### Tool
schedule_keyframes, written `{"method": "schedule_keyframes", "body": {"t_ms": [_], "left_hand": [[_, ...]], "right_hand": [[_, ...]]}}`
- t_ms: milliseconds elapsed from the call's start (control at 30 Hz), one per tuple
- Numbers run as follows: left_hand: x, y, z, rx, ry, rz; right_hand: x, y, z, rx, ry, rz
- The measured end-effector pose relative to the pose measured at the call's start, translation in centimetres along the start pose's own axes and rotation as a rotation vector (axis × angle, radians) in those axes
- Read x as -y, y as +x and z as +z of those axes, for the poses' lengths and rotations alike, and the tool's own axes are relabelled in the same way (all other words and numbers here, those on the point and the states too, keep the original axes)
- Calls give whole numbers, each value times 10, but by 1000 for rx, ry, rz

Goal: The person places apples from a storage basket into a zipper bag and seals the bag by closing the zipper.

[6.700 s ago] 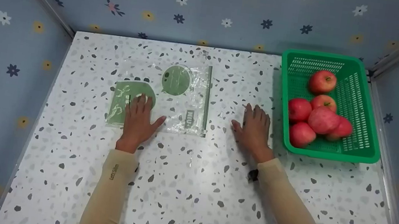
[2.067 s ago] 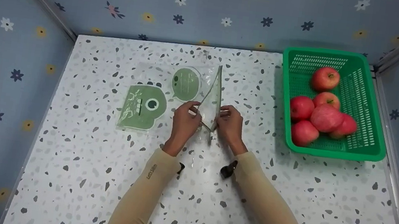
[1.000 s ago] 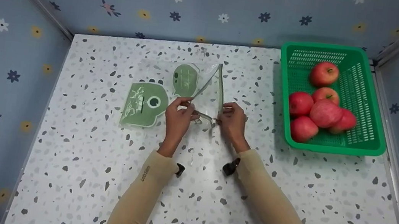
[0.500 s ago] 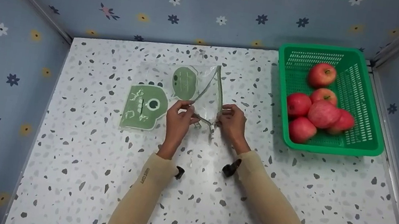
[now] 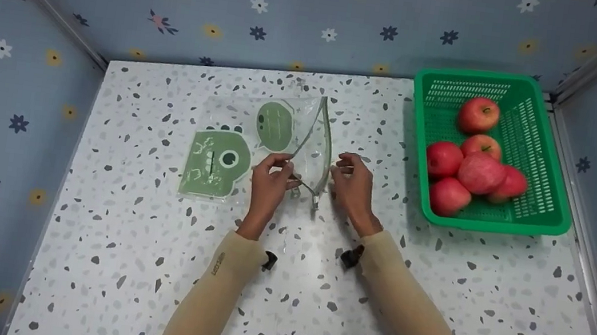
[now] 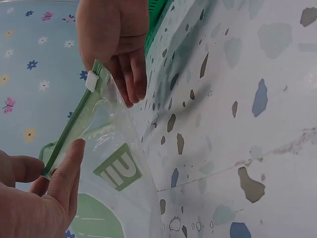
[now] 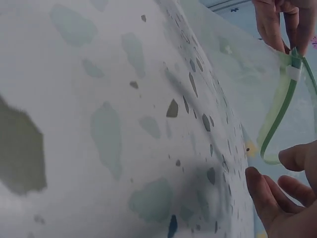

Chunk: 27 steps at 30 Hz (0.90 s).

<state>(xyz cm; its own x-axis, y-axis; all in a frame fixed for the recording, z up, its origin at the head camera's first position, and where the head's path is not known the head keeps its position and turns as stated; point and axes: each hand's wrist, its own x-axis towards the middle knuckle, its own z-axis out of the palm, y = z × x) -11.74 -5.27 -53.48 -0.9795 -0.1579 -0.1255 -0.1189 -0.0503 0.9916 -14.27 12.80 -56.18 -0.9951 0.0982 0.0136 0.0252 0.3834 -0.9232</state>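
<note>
A clear zip bag (image 5: 274,127) with green monster prints lies on the speckled table, its green-edged mouth spread apart on the right. My left hand (image 5: 268,186) pinches the near lip of that mouth between thumb and fingers. My right hand (image 5: 354,192) is just right of the opposite lip, fingers loosely bent and thumb apart, holding nothing. In the left wrist view a white slider (image 6: 91,81) sits at the end of the green zip strip. The right wrist view shows a gap between the right thumb (image 7: 294,157) and fingers, beside the strip.
A green plastic basket (image 5: 498,225) stands at the back right, with several red apples (image 5: 481,173) inside. Blue flowered panels (image 5: 295,17) wall the table (image 5: 314,308) at the back and both sides.
Earlier the bag lay flat under my left hand; then both hands gripped its lips and drew them apart. Just now my right hand has let go and shifted slightly right.
</note>
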Motion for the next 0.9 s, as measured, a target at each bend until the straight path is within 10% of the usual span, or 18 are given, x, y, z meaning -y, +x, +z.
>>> {"method": "schedule_keyframes", "body": {"t_ms": [400, 900], "left_hand": [[2, 0, 1, -6, 0, -15], [3, 2, 2, 6, -40, -19]], "right_hand": [[20, -11, -21, 6, -384, -270], [39, -20, -50, -20, -498, -361]]}}
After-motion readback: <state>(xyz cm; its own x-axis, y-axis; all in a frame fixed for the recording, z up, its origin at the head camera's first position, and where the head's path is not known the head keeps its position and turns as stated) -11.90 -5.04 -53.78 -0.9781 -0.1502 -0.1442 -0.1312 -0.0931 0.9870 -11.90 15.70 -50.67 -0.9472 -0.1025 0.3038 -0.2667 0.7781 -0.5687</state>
